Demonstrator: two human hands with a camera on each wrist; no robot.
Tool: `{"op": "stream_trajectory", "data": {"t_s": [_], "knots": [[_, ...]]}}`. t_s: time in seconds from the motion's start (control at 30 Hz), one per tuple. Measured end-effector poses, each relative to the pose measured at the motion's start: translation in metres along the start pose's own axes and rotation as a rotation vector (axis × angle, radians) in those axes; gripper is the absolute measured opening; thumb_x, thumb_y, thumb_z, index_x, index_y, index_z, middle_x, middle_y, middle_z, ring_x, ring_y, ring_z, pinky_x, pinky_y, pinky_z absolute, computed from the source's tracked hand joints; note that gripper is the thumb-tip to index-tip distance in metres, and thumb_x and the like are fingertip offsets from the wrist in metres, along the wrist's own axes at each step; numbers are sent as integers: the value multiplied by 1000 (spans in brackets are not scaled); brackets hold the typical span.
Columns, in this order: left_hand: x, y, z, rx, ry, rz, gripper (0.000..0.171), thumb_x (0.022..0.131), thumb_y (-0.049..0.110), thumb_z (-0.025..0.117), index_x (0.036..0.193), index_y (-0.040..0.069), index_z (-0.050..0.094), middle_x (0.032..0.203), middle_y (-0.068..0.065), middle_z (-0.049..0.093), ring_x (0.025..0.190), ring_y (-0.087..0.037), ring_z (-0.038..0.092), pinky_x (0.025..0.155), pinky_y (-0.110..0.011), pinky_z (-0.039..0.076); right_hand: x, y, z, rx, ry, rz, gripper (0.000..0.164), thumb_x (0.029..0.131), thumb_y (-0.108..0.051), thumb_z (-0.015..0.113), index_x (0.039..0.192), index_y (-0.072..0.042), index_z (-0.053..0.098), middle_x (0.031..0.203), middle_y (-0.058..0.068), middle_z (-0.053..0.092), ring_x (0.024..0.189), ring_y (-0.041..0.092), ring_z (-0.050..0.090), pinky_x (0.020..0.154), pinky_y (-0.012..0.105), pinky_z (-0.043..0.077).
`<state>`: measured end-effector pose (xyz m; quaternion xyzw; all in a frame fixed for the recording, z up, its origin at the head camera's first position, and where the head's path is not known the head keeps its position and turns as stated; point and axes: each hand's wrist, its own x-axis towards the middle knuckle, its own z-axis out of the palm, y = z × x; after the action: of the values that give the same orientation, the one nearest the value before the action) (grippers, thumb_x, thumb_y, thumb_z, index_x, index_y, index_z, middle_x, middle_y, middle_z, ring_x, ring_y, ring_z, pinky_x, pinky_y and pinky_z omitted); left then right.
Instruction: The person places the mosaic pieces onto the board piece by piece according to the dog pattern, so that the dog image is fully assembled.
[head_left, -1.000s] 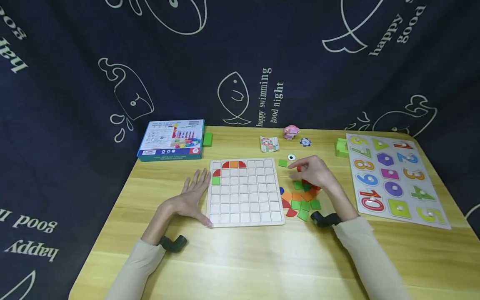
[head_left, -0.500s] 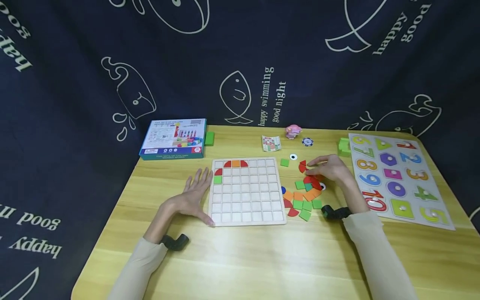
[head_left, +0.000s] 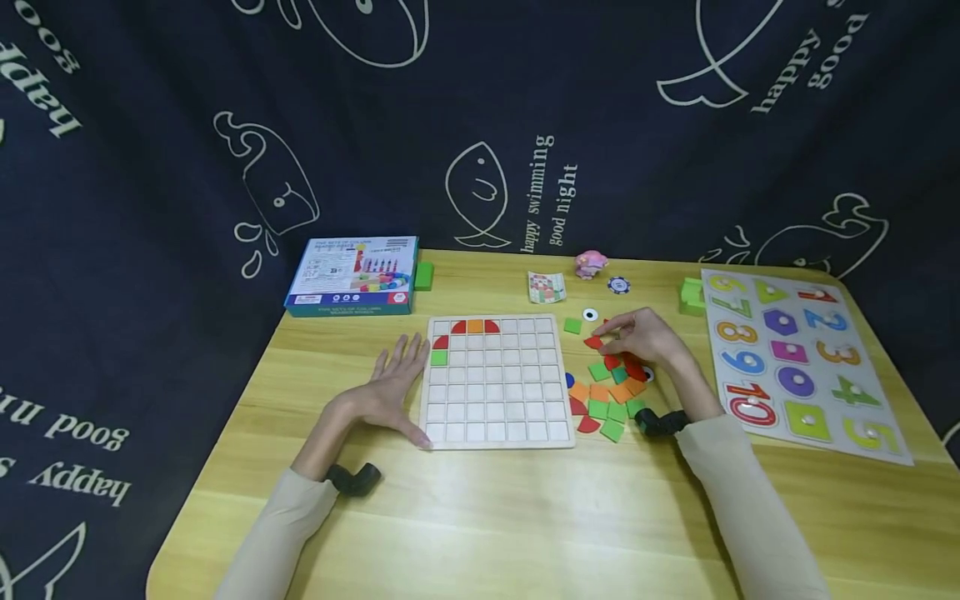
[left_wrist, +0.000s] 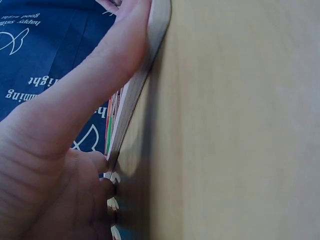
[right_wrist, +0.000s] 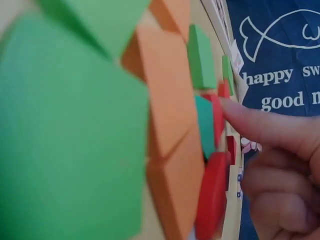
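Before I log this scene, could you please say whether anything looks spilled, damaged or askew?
Nothing looks spilled or damaged. The loose tiles lie at mixed angles beside the grid board, untidy but ordinary-looking, while five placed tiles sit neatly on it.

One grid board (head_left: 497, 410) has five pieces — three red pieces (head_left: 460, 327), one orange piece (head_left: 476, 327), one green piece (head_left: 439, 357). Far off sit one box (head_left: 351, 279), one picture card (head_left: 547, 287), one pink toy (head_left: 592, 264) and one blue chip (head_left: 618, 285). On the right, one number board (head_left: 858, 402) shows ten numbers (head_left: 752, 412) and five shapes (head_left: 796, 382). The loose pieces (head_left: 597, 409) are too jumbled to count.
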<state>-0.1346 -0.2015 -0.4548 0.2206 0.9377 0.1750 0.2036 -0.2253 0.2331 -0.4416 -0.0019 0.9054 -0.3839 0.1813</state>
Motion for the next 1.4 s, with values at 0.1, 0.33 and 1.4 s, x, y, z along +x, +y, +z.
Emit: {"op": "stream_trajectory", "data": {"t_s": [0.1,0.33,1.4], "knots": [[-1,0,-1,2,-12,-8,156,47,73,81,154,10,-14,161,-14,-22,148,-35,-22,119,-60,-9,-2,-3,2,4,-36,-27,36,79,-15,79,112,-7,71,63,0,41,59,17,35,55,27,29],[1,-1,-1,4,-5,0,155,48,73,81,154,11,-14,160,-14,-23,148,-36,-23,119,-60,-9,-1,-14,11,-27,-11,23,35,73,-29,84,100,-9,74,102,6,59,88,20,45,68,26,37],[2,-1,-1,3,-3,1,156,48,73,81,154,10,-14,160,-14,-23,148,-36,-23,119,-60,-9,8,-34,25,-128,-57,-211,25,76,-23,82,96,-10,76,60,-2,36,56,16,35,51,25,25]]}}
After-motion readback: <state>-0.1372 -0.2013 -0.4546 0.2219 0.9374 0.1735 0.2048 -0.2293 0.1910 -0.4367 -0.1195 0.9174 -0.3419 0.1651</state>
